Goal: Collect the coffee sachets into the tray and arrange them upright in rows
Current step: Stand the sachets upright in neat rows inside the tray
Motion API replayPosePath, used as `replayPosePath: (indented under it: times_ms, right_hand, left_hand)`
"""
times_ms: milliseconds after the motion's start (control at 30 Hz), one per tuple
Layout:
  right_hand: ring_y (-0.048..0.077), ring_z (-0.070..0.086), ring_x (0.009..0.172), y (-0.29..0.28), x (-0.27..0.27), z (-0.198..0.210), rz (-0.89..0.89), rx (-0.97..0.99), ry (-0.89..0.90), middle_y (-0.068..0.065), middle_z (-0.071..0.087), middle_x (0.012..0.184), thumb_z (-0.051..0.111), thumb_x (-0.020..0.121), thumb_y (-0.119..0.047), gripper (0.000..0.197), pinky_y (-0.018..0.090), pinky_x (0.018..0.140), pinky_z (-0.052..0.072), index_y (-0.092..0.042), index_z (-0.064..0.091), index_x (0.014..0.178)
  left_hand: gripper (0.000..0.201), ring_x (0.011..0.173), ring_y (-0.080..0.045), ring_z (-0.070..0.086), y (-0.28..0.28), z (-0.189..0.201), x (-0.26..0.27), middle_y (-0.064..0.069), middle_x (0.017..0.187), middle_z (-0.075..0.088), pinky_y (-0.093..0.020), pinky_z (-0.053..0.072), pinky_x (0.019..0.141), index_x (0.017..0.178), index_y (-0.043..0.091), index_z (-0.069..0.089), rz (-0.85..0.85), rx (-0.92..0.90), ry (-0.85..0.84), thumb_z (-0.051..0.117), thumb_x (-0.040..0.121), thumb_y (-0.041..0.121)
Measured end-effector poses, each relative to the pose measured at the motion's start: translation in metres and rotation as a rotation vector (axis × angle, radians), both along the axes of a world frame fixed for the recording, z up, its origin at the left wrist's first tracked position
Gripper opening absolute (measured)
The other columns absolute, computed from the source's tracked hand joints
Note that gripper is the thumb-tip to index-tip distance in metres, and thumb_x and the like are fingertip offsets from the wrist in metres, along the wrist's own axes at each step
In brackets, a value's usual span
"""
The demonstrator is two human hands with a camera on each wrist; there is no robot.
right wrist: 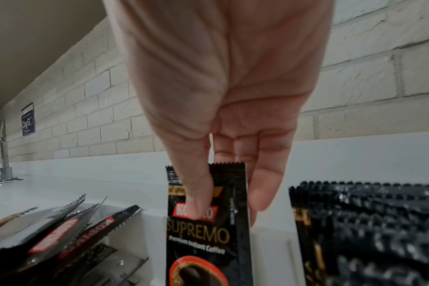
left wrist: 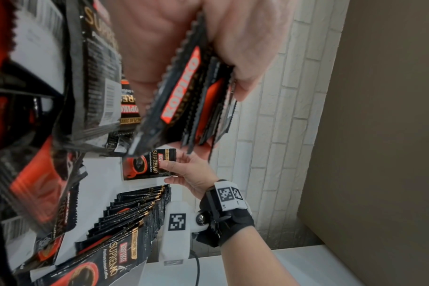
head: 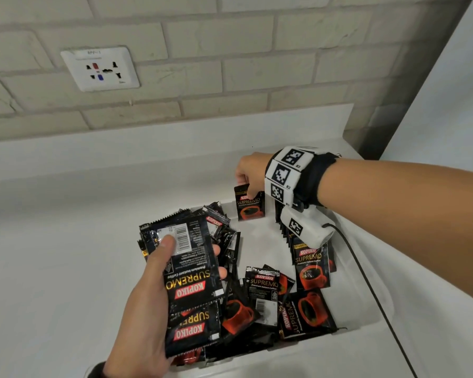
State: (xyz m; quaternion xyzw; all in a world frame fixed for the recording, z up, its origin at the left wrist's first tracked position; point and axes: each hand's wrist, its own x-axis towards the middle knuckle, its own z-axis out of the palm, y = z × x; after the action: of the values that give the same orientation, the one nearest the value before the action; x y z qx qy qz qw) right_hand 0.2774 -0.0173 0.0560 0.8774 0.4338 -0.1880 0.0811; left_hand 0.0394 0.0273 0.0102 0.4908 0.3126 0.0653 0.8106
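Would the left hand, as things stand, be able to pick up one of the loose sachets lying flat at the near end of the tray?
Probably not yet: the left hand hovers right beside those loose sachets, but its grip is full with a stack of sachets, thumb across the top.

Row of sachets (head: pixel 284 233) behind wrist camera (head: pixel 303 227) (mostly)

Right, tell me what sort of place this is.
Probably a kitchen or office pantry counter. A white worktop runs along a pale brick wall with a socket set in it, a tap stands at the far end, and a tray holds instant coffee sachets.
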Motion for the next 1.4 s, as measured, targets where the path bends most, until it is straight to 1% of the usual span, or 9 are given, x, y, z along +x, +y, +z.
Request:
replayPosePath:
  times_ms: [167,333,467,700,900,1100,1167,1267,1400]
  right_hand:
    - [0.019,0.052,0.098,0.004,-0.001,-0.002,-0.007,-0.027,-0.015,0.009,0.056,0.127,0.064,0.085,-0.017,0.042,0.017,0.054,0.032,-0.007,0.052,0.124]
    - [0.019,0.052,0.097,0.003,-0.001,-0.004,0.014,-0.063,-0.049,0.009,0.056,0.127,0.063,0.086,-0.018,0.041,0.013,0.049,0.027,-0.007,0.052,0.125]
    - [0.023,0.054,0.113,0.002,-0.001,-0.005,0.032,-0.059,-0.052,0.008,0.057,0.126,0.064,0.086,-0.019,0.042,0.014,0.051,0.028,-0.008,0.051,0.124]
    - [0.014,0.052,0.092,-0.01,-0.006,0.018,0.021,0.309,-0.026,-0.005,0.053,0.103,0.065,0.084,-0.022,0.025,0.025,0.076,0.039,-0.018,0.058,0.109]
    - [0.008,0.063,0.068,-0.043,-0.063,0.035,-0.05,0.476,0.521,-0.003,0.066,0.087,0.063,0.08,-0.043,0.031,0.022,0.059,0.052,-0.02,0.059,0.101]
    - [0.003,0.057,0.05,-0.072,-0.085,0.02,-0.197,0.602,0.801,-0.003,0.063,0.069,0.071,0.077,-0.013,0.017,0.016,0.047,0.047,-0.014,0.057,0.087]
    - [-0.001,0.054,0.044,-0.081,-0.085,0.025,-0.269,0.728,0.754,-0.003,0.062,0.068,0.07,0.077,-0.01,0.015,0.013,0.043,0.044,-0.014,0.056,0.081]
    - [-0.003,0.052,0.045,-0.095,-0.081,0.037,-0.282,1.086,0.498,-0.009,0.059,0.067,0.072,0.075,-0.009,0.019,0.011,0.044,0.043,-0.018,0.055,0.073]
    - [0.013,0.055,0.065,-0.107,-0.094,0.031,0.381,1.145,-0.117,-0.001,0.058,0.076,0.062,0.072,0.001,0.012,0.019,0.057,0.044,-0.011,0.063,0.071]
  left_hand:
    - [0.044,0.104,-0.032,0.064,0.007,-0.007,0.002,-0.009,0.106,0.071,-0.056,0.044,0.097,0.088,0.03,0.075,-0.035,0.033,-0.087,0.054,0.077,0.067]
    - [0.051,0.108,-0.035,0.062,0.012,-0.017,0.0,-0.011,0.109,0.069,-0.057,0.042,0.098,0.092,0.027,0.074,-0.101,0.046,-0.101,0.055,0.071,0.07]
    - [0.056,0.111,-0.035,0.06,0.012,-0.018,0.0,-0.012,0.114,0.067,-0.058,0.041,0.1,0.1,0.025,0.072,-0.105,0.052,-0.079,0.055,0.073,0.071]
    - [0.065,0.111,-0.039,0.058,0.006,-0.013,0.006,-0.017,0.119,0.063,-0.06,0.04,0.099,0.11,0.018,0.067,-0.037,-0.005,-0.063,0.065,0.068,0.068]
    - [0.054,0.078,-0.036,0.066,-0.008,0.003,0.02,-0.023,0.099,0.069,-0.052,0.051,0.077,0.115,0.011,0.062,0.03,-0.113,-0.103,0.063,0.069,0.039]
    - [0.053,0.081,-0.038,0.068,-0.018,0.005,0.023,-0.02,0.099,0.07,-0.054,0.053,0.075,0.114,0.014,0.063,0.055,-0.06,-0.146,0.065,0.068,0.039]
    - [0.054,0.08,-0.038,0.069,-0.018,0.004,0.021,-0.018,0.099,0.071,-0.058,0.052,0.077,0.114,0.013,0.062,0.073,-0.058,-0.127,0.063,0.069,0.043]
    - [0.059,0.059,-0.028,0.067,-0.017,0.003,0.017,-0.016,0.092,0.072,-0.045,0.058,0.058,0.114,0.007,0.063,0.064,-0.143,-0.102,0.06,0.069,0.045]
    - [0.056,0.058,-0.024,0.066,-0.02,0.01,0.017,-0.015,0.079,0.071,-0.038,0.056,0.058,0.095,0.004,0.072,-0.063,-0.177,-0.108,0.059,0.066,0.049]
